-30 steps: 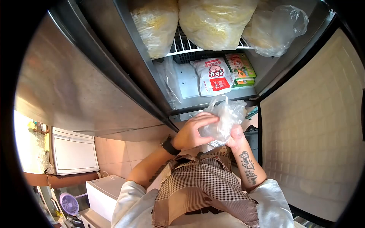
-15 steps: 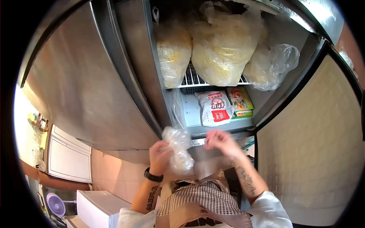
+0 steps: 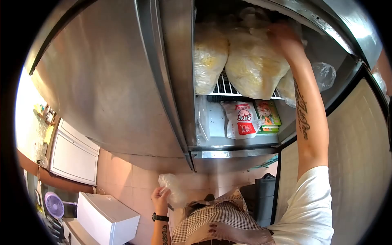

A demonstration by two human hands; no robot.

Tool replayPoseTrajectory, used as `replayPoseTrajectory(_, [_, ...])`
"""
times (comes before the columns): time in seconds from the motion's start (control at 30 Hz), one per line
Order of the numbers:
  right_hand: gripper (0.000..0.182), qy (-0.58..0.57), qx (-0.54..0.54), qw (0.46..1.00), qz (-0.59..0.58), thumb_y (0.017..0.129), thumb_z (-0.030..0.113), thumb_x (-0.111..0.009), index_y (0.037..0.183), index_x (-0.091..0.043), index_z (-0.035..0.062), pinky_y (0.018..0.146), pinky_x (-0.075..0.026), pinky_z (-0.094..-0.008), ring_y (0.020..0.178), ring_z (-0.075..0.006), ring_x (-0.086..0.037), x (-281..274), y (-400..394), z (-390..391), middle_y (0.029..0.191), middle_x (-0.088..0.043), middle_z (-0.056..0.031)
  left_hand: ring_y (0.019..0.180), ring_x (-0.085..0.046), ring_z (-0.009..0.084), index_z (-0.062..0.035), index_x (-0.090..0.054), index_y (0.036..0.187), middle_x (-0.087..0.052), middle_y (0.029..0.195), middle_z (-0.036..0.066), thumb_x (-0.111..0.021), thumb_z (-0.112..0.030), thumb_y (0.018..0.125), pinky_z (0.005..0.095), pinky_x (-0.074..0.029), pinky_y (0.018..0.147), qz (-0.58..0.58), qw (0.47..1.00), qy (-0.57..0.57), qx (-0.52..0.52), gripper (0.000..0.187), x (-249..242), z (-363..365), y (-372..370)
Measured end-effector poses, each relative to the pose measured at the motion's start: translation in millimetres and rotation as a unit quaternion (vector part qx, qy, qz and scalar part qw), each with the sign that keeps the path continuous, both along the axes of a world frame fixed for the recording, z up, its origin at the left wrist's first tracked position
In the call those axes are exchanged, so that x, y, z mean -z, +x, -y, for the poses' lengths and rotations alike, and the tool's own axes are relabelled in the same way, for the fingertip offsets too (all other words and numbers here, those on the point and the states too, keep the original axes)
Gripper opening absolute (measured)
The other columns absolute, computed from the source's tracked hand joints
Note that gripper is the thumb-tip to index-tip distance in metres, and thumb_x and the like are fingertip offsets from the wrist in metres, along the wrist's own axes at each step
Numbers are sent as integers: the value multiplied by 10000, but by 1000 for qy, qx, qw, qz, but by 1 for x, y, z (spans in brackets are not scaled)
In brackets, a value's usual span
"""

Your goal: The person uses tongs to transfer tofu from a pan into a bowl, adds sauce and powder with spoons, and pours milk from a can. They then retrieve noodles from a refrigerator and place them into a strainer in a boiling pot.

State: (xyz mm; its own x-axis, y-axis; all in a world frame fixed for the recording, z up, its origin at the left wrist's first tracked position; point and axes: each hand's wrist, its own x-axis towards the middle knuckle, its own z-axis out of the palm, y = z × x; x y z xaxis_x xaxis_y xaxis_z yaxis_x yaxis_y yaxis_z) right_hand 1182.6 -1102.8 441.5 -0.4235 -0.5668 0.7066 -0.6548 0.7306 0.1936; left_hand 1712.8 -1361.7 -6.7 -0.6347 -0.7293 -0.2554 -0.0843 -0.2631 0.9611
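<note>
Low at the front, my left hand (image 3: pixel 160 196) is closed on a small clear plastic bag (image 3: pixel 174 190) with pale contents. My right arm stretches up into the refrigerator. At its end my right hand (image 3: pixel 283 37) overlaps the upper right of a big clear bag of pale yellow food (image 3: pixel 255 61); motion blurs its fingers. That bag stands on a white wire shelf (image 3: pixel 224 87). To its left is another bag of yellowish food (image 3: pixel 210 61), and on its right a looser clear bag (image 3: pixel 324 75) sits partly behind my forearm.
A white printed packet (image 3: pixel 241 120) and green-edged boxes (image 3: pixel 268 114) lie in the lower compartment. The refrigerator door (image 3: pixel 347 163) stands open at right, a shut steel door (image 3: pixel 102 81) at left. Behind are a dark bin (image 3: pixel 263 198), white box-like unit (image 3: pixel 106 216) and purple fan (image 3: pixel 54 204).
My right hand has gone from in front of the lower compartment up to the large bag. My left hand has dropped lower and away from the refrigerator, still holding the small bag.
</note>
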Motion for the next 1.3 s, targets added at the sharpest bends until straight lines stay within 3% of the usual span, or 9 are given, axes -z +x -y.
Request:
replayPoseTrajectory(0.2, [193,-405,-201,889,-70,868,146,-684,977,-707,-12,893,-517,-376,1031,-311,-669,35,90,-2,1151,-683,-139,802,-629,124,-11,-676,944,-691,898,36,-718,-10,832,267,-506,761,29,998,28,-50,119,9,-7,43])
replayPoseTrajectory(0.33, [355,-654,-375,657,-13,979,184,-580,1257,-585,-37,981,-504,-393,1119,-296,-638,89,146,-5,1234,-653,-127,803,-628,116,-15,-680,947,-692,894,33,-726,-21,833,262,-505,756,25,999,9,-33,124,6,-8,52])
replayPoseTrajectory(0.73, [463,-610,241,404,638,971,371,-576,1318,-585,64,976,-522,-423,1131,-264,-636,629,575,-232,1242,-655,-113,790,-623,98,-16,-672,953,-686,892,25,-730,-10,840,245,-499,732,51,991,10,126,126,18,13,150])
replayPoseTrajectory(0.97, [526,-704,138,425,552,966,479,-573,1353,-585,124,972,-533,-440,1138,-245,-636,605,766,-453,1247,-657,-105,781,-600,92,-7,-670,942,-665,860,12,-721,-35,851,248,-488,726,74,978,15,194,107,49,21,238])
replayPoseTrajectory(1.03, [597,-803,105,307,500,924,591,-597,1137,-649,35,666,-597,-409,760,-262,-705,404,709,-371,919,-712,-129,787,-595,92,-2,-670,936,-658,854,11,-714,-46,858,249,-484,733,89,971,9,220,100,48,20,253])
replayPoseTrajectory(1.1, [475,-795,28,278,539,962,477,-600,1159,-627,45,654,-599,-420,723,-234,-698,362,681,-375,907,-700,-104,788,-591,90,0,-670,933,-657,860,12,-710,-28,859,245,-482,729,94,964,-3,250,88,46,14,258])
replayPoseTrajectory(1.17, [302,-671,148,590,424,996,259,-592,1232,-589,71,675,-607,-412,734,-227,-700,377,658,-377,1011,-703,-105,788,-597,94,-4,-671,940,-660,860,16,-705,-7,861,246,-483,719,70,963,-6,260,86,53,11,266])
replayPoseTrajectory(1.2, [359,-735,74,509,442,970,24,-539,1322,-539,93,714,-612,-394,789,-227,-705,371,660,-370,1116,-684,-109,789,-600,96,-4,-671,943,-662,864,17,-705,-6,862,246,-484,720,64,963,-10,262,88,49,9,268])
replayPoseTrajectory(1.3, [627,-706,120,540,441,880,-66,-526,1484,-423,68,696,-575,-321,783,-156,-672,398,667,-342,994,-680,-74,769,-612,95,-8,-673,950,-669,858,16,-725,-5,851,241,-490,681,56,970,20,237,112,57,-16,276])
